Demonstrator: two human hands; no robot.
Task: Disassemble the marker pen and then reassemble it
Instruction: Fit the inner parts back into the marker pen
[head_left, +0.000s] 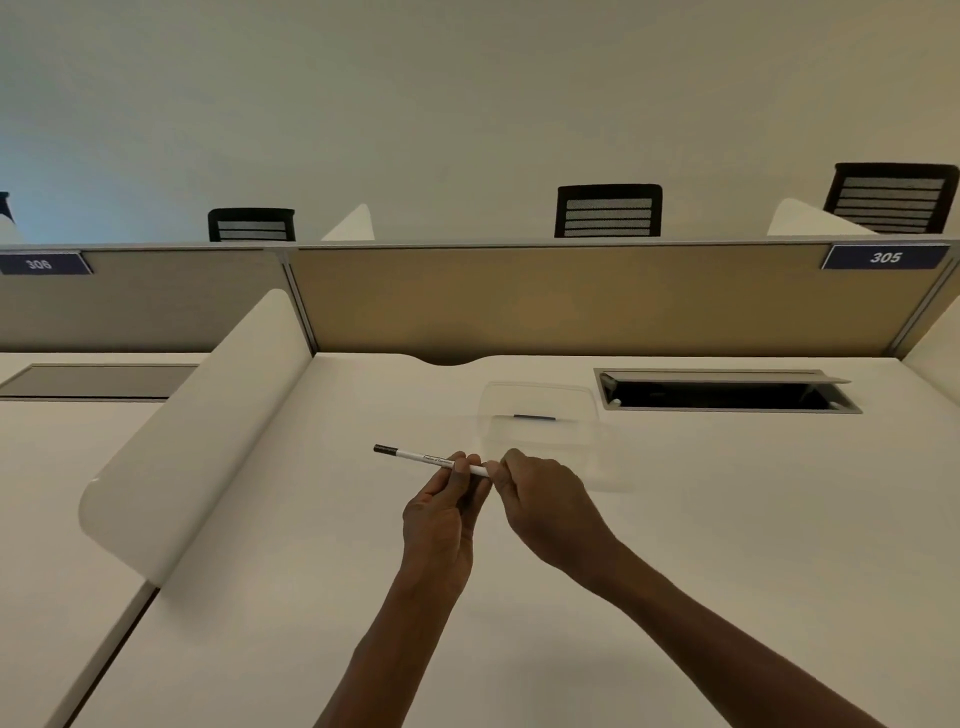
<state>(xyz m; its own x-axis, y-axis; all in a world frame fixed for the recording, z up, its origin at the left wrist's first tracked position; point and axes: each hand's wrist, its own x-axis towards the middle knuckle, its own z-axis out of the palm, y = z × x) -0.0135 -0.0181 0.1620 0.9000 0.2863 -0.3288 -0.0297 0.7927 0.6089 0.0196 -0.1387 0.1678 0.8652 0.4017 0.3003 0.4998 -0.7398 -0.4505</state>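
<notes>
Above desk (311, 597): marker pen (415, 457); "305" (884, 257)

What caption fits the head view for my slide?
Both hands, left hand and right hand, hold a white marker pen above the desk.

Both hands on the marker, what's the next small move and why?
Probably pull or twist the right-end piece off. The left hand pinches the marker pen mid-barrel above the desk, and the right hand fingertips grip its right end. The dark left end sticks out free. A clear container waits behind.
</notes>
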